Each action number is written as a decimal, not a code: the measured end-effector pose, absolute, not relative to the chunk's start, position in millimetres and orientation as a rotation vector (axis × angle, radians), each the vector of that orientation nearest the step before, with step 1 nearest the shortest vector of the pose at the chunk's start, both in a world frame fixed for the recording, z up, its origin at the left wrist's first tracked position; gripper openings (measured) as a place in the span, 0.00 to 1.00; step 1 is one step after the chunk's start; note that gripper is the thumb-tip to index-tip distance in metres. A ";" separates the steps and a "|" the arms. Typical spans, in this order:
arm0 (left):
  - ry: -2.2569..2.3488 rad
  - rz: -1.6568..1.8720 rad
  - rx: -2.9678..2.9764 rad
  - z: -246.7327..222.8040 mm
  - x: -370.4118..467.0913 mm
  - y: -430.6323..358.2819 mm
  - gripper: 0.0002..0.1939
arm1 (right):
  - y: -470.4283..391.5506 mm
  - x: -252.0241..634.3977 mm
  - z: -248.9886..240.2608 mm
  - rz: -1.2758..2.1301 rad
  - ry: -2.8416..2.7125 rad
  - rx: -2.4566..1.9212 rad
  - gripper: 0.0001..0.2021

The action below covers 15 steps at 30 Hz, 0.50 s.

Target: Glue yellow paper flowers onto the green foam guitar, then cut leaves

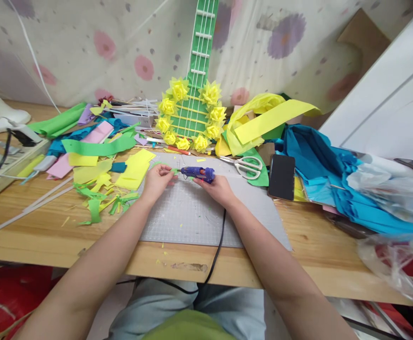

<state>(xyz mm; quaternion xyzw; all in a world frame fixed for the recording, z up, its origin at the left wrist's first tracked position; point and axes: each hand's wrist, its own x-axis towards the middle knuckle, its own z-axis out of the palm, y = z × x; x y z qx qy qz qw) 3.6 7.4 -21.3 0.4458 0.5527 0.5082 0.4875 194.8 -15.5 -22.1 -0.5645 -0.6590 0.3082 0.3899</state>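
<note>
My right hand (217, 189) is closed around a blue hot glue gun (199, 173), its nozzle pointing left. Its black cord (221, 238) runs down over the table edge. My left hand (159, 178) pinches a small green piece of paper (175, 172) right at the nozzle tip; the fingers partly hide it. Both hands are above a grey cutting mat (192, 222). Behind them a green paper ukulele shape (192, 115) with white strings stands upright against the curtain, ringed by yellow paper flowers (211, 93).
Scissors (248, 166) and a black phone (281, 177) lie to the right, beside blue crepe paper (308, 151). Green and yellow paper scraps (98, 189) cover the left side. A power strip (11, 167) is at the far left, and plastic bags (397, 189) are at the right.
</note>
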 end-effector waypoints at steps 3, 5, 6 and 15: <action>1.347 1.236 1.081 -20.0 4.1 6.8 0.11 | -15.4 193.7 -22.0 0.764 -1.706 -1.394 0.16; 1.348 1.237 1.085 -19.6 4.2 6.8 0.11 | -15.6 193.5 -21.0 0.750 -1.709 -1.390 0.16; 1.347 1.238 1.086 -19.5 4.1 6.9 0.12 | -15.6 193.7 -20.4 0.748 -1.705 -1.393 0.15; 1.345 1.241 1.095 -22.5 3.3 8.8 0.11 | -13.8 194.5 -23.4 0.698 -1.751 -1.387 0.16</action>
